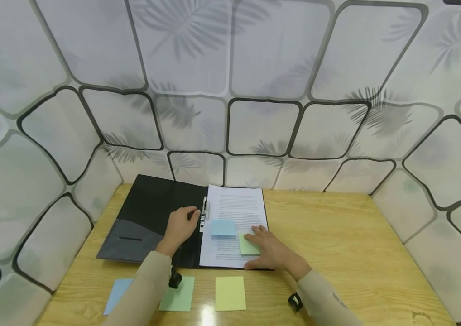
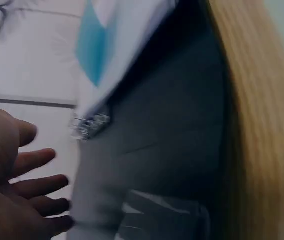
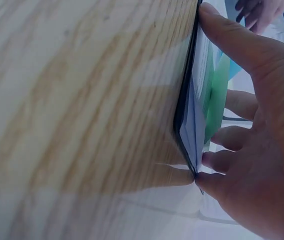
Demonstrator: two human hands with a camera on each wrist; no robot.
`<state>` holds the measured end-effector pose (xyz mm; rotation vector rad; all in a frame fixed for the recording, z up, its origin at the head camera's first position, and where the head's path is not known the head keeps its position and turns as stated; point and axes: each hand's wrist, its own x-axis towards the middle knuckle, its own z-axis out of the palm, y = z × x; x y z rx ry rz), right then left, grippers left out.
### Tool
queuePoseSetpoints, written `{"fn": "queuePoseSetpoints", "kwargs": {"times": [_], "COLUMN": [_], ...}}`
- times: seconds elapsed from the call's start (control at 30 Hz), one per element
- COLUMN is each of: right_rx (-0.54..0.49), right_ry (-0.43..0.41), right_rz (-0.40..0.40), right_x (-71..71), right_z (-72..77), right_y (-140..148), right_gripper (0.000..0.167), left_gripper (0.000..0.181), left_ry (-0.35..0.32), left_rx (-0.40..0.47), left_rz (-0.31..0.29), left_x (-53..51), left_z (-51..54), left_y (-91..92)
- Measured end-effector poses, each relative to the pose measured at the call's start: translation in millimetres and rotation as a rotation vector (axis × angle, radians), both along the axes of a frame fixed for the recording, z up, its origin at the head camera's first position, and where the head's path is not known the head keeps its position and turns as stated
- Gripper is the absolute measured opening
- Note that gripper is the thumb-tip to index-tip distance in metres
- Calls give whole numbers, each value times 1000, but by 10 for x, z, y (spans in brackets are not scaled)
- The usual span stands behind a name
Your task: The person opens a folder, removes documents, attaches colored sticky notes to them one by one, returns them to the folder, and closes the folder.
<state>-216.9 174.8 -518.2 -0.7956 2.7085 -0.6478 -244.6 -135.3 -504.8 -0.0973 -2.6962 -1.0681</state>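
An open black clip folder [image 1: 153, 194] lies on the wooden table, with a stack of printed paper [image 1: 240, 203] on its right side. A blue sticky note [image 1: 223, 227] and a green sticky note [image 1: 247, 246] are on the top sheet. My right hand [image 1: 273, 251] rests with spread fingers on the paper's lower right, partly over the green note; its thumb [image 3: 232, 35] lies along the folder's edge. My left hand [image 1: 179, 228] hovers beside the metal clip [image 1: 204, 213], its fingers [image 2: 42, 185] loose and holding nothing.
Along the table's front lie a blue note [image 1: 117, 292], partly behind the left sleeve, a green note [image 1: 179, 294] and a yellow note [image 1: 230, 293]. A grey pocket [image 1: 132, 240] is on the folder's left cover. Patterned fabric walls [image 1: 263, 127] stand behind the table [image 1: 336, 235].
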Motion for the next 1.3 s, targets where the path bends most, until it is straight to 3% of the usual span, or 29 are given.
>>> {"fn": "queuePoseSetpoints", "kwargs": {"times": [0.17,0.4,0.67,0.93,1.3], "right_rx": [0,-3,7,22,12], "right_ry": [-23,-44,-58,-56,-48], "right_rz": [-7,0,-13,-5,5], "right_x": [7,-2,-4,-25,-38], "right_z": [16,24,53,48,14], "right_y": [-19,-52,-6,-8,-11], "right_gripper": [94,95,95,96,95], "left_gripper": [50,54,55,56,60], "left_ry": [-101,-225,-258,-270,-278], "left_rx": [-114,-145,-50,3,243], "left_rz": [3,13,2,2,6], "left_x": [-210,-282,-319,-331,-314], "left_z": [-104,-159,-216,-169,-141], "left_y": [88,125,151,140,75]}}
